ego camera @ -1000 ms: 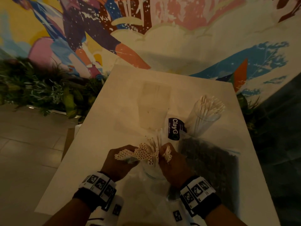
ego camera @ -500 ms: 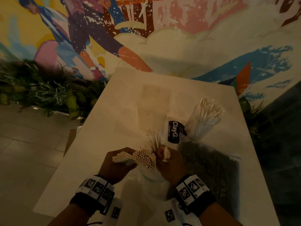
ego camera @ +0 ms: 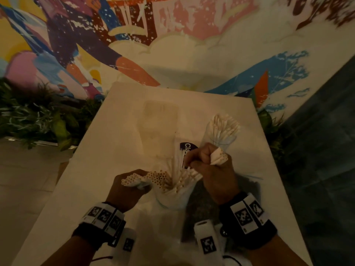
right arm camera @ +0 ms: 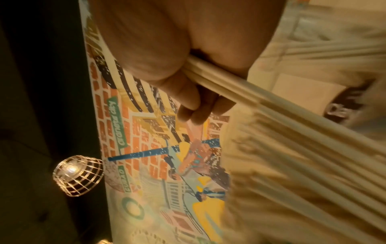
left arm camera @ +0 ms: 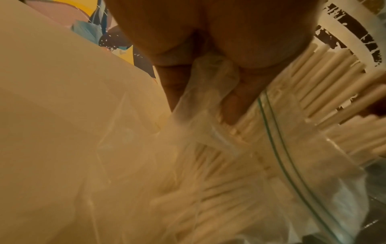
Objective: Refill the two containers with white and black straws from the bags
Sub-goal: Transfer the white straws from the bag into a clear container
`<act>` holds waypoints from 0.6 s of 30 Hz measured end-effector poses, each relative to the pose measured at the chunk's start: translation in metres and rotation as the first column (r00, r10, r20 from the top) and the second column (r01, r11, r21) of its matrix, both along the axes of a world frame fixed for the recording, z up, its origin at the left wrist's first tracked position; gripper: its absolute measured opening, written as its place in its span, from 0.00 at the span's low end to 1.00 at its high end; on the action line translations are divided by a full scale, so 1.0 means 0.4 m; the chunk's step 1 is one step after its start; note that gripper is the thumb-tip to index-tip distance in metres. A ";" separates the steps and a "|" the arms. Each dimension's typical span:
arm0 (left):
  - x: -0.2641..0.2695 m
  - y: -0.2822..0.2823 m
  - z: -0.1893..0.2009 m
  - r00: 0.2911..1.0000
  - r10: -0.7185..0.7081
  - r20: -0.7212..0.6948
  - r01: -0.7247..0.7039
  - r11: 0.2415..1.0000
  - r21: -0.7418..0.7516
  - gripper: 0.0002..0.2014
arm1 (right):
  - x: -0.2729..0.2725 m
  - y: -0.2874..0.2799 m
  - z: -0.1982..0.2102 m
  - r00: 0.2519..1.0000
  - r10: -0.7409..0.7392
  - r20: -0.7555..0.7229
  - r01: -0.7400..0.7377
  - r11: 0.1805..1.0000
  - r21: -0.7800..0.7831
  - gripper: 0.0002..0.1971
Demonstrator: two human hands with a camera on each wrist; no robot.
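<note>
A clear zip bag of white straws stands open near the table's front. My left hand pinches its plastic rim; in the left wrist view my left hand grips the bag's film beside the straws. My right hand is fisted round a small bundle of white straws, lifted above the bag's mouth. The right wrist view shows my right hand closed on that bundle. Just beyond stands a clear container holding white straws. The bag of black straws lies flat under my right wrist.
A dark round label shows behind my right hand. A faint clear shape lies mid-table; I cannot tell what it is. The white table ends at a mural wall, with plants to the left.
My right hand has risen and moved right, away from the bag's mouth toward the container, taking a bundle of white straws with it. My left hand stays on the bag.
</note>
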State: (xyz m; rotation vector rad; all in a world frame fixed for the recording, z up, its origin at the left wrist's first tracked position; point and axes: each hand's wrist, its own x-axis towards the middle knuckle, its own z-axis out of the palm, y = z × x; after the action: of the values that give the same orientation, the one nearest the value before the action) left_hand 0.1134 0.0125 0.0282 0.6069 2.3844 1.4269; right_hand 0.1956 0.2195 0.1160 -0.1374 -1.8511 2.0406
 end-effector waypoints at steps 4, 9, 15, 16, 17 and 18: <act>-0.009 -0.002 0.000 0.999 -0.024 -0.044 0.023 0.999 -0.021 0.23 | -0.016 0.079 0.126 0.986 0.030 -0.163 -0.038 0.998 -0.044 0.19; -0.002 0.005 0.002 1.000 -0.018 0.007 0.019 0.998 -0.055 0.30 | -0.091 0.208 0.260 0.939 -0.064 -0.337 0.089 0.994 0.059 0.19; -0.013 0.000 -0.007 0.994 -0.002 0.112 0.010 0.997 -0.072 0.14 | -0.164 0.282 0.243 0.892 -0.263 -0.368 0.328 0.936 0.128 0.20; -0.013 -0.001 -0.008 0.993 0.018 0.118 -0.009 0.997 -0.076 0.16 | -0.175 0.282 0.212 0.907 -0.268 -0.326 0.331 0.931 0.154 0.18; -0.015 -0.006 -0.019 0.995 -0.001 0.100 0.008 0.997 -0.075 0.20 | -0.184 0.282 0.177 0.927 -0.268 -0.262 0.319 0.931 0.176 0.15; -0.015 -0.007 -0.022 0.996 -0.023 0.083 0.030 0.996 -0.081 0.23 | -0.189 0.281 0.146 0.944 -0.270 -0.188 0.305 0.933 0.193 0.13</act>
State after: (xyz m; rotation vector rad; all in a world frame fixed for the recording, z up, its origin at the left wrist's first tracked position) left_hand 0.1075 0.0097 0.0193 0.5465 2.3490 1.3091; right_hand 0.1200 0.3318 0.1743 -0.1701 -1.8213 1.5918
